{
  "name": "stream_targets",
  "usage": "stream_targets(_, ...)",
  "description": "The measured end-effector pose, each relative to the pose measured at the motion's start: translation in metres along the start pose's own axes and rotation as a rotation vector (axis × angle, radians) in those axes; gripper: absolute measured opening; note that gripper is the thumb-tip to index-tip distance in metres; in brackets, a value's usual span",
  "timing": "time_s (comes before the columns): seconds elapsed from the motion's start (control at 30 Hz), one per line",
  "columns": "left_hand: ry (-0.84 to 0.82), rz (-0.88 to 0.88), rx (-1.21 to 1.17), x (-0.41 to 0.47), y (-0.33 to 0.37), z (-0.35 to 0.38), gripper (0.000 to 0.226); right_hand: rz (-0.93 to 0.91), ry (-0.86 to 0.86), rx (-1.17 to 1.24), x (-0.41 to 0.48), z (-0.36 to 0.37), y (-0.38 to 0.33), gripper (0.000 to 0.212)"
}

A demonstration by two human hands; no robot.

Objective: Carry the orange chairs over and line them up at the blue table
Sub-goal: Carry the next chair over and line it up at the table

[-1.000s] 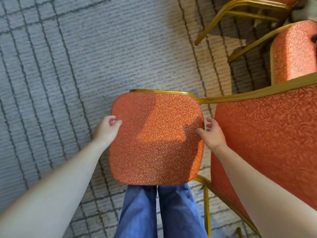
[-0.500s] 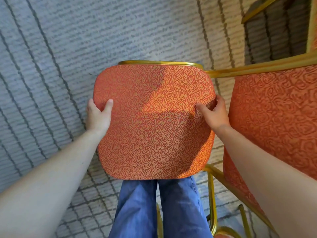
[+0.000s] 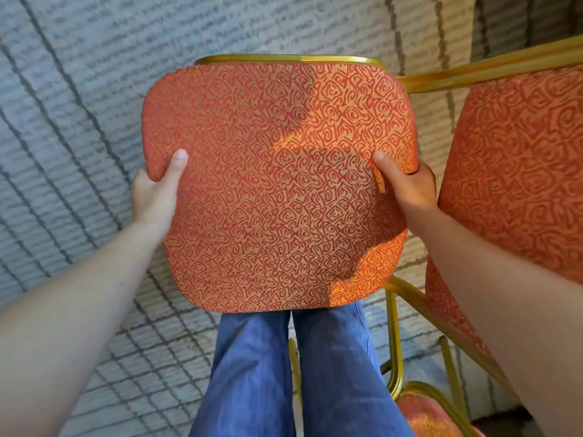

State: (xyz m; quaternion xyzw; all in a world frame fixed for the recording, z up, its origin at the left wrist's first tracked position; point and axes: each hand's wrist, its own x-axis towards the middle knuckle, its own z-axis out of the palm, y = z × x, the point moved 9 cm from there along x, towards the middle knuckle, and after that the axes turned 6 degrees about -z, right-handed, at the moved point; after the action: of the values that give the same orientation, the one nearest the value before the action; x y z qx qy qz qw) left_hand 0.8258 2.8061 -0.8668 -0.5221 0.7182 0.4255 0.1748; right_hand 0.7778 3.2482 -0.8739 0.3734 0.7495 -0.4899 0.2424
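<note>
- The grey carpet [image 3: 79, 105] with dark lines lies on the outer side of the left hand. Nothing stands there, so I judge it to be the free way out.
- The left hand [image 3: 156, 193] grips the left edge of the seat. The thumb is on top of the fabric and the other fingers are hidden under the cushion.
- The orange chair [image 3: 277, 184] is between the two hands with its seat facing up, in front of the person's jeans [image 3: 284, 373]. Its gold frame [image 3: 290, 59] shows at the edge far from the hands. Its legs are hidden, so I cannot tell whether it is off the floor.
- The right hand [image 3: 410, 187] holds the right edge in the same manner, with the thumb above and the fingers underneath.
- To carry it well, both grips should be level and firm, with the seat close to the body. The padded edge may give under the thumbs.
- A second orange chair [image 3: 517, 171] stands just beside the right hand. Its gold rail [image 3: 492, 66] passes beyond this hand, close to the held chair's frame. It is the main obstacle, so it is better to move toward the left hand first.
- The blue table is not in view.
</note>
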Motion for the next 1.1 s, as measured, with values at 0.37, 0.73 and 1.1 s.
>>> stream_targets(0.37, -0.068, -0.171, -0.01, 0.003, -0.014, 0.002, 0.083, 0.138, -0.122, 0.089, 0.001, 0.007, 0.009, 0.066)
stream_targets(0.73, -0.141, -0.165, -0.018, -0.008, -0.002, -0.006, 0.086, 0.146, -0.154, 0.081, -0.01, 0.003, -0.006, 0.036)
stream_targets(1.1, 0.033, -0.087, -0.017, -0.098, 0.059, -0.1, 0.08, 0.023, -0.234, 0.035, -0.096, -0.036, -0.127, 0.066)
